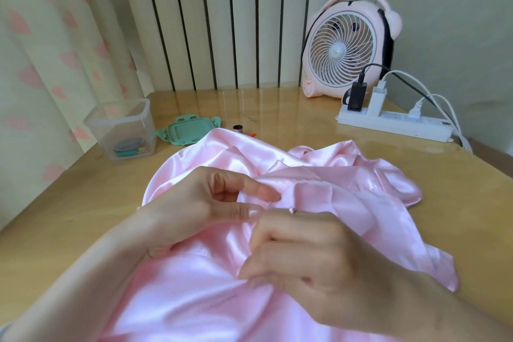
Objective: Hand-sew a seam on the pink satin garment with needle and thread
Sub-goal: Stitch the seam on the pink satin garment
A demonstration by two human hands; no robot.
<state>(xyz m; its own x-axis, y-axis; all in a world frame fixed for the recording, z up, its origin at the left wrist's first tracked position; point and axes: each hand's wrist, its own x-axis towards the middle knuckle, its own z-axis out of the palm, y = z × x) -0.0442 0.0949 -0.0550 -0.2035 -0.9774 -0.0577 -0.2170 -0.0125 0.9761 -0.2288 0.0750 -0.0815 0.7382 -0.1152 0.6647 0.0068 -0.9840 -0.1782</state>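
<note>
Pink satin garment (pixel 194 272), crumpled across wooden table (pixel 69 203), front centre. Left hand (pixel 200 203): thumb and forefinger pinching a fold. Right hand (pixel 311 253): fingers curled tight, bunching satin just beside it; needle not discernible. Behind: clear tub (pixel 122 128), green lid (pixel 188 130), thread spool (pixel 237 128), pink fan (pixel 349 47), power strip (pixel 394 122) with chargers plugged in

The garment (pixel 277 169) lies at the table's (pixel 388 153) near edge; tub (pixel 122 128) far-left, fan (pixel 347 47) and power strip (pixel 394 122) far-right.
</note>
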